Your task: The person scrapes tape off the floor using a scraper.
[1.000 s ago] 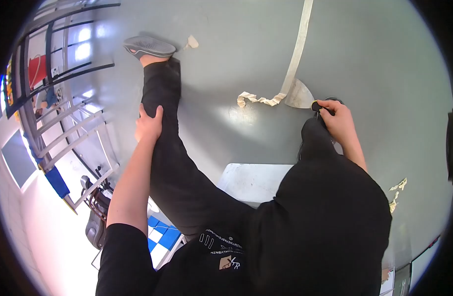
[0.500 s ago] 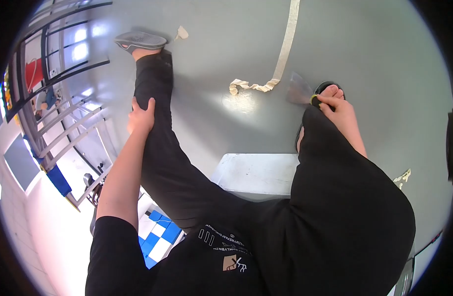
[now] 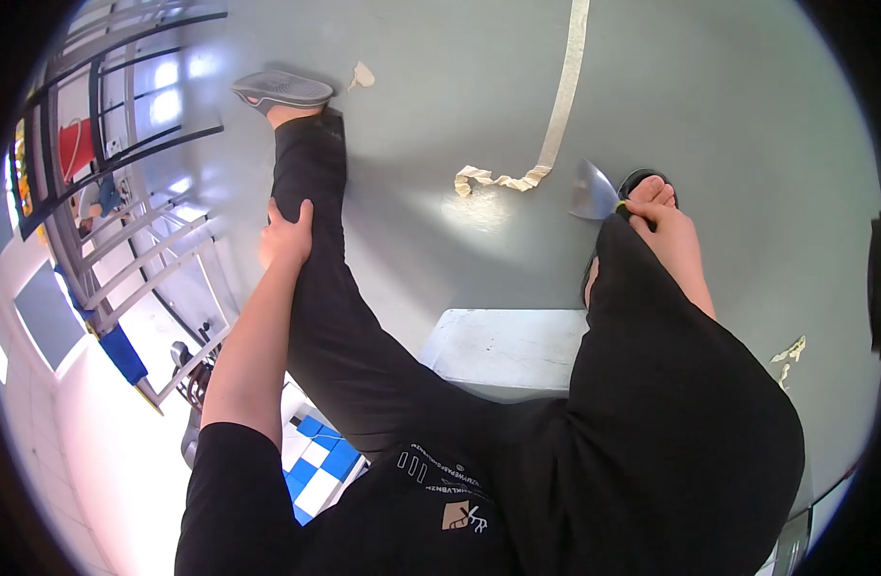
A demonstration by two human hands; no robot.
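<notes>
My right hand (image 3: 673, 235) is closed round the handle of a putty knife (image 3: 594, 195), beside my right foot. Its wide, shiny blade points left, close to the grey floor, and most of the handle is hidden by my fingers. My left hand (image 3: 287, 233) rests on my left trouser leg (image 3: 320, 259) with thumb and fingers apart, holding no tool. Left of the blade, a strip of beige tape (image 3: 562, 106) runs down the floor. Its lower end (image 3: 498, 180) is peeled up and crumpled, apart from the blade.
A pale, low seat or box (image 3: 503, 348) is under me. Tape scraps (image 3: 362, 76) lie by my left slipper (image 3: 285, 88), with more scraps (image 3: 791, 355) at the right. Metal frames (image 3: 123, 144) stand at the left, and blue and white blocks (image 3: 315, 470) lie behind.
The blade, blurred before, now shows sharply and sits slightly lower and flatter beside my foot. The whole view has shifted a little. My left hand stays on the leg.
</notes>
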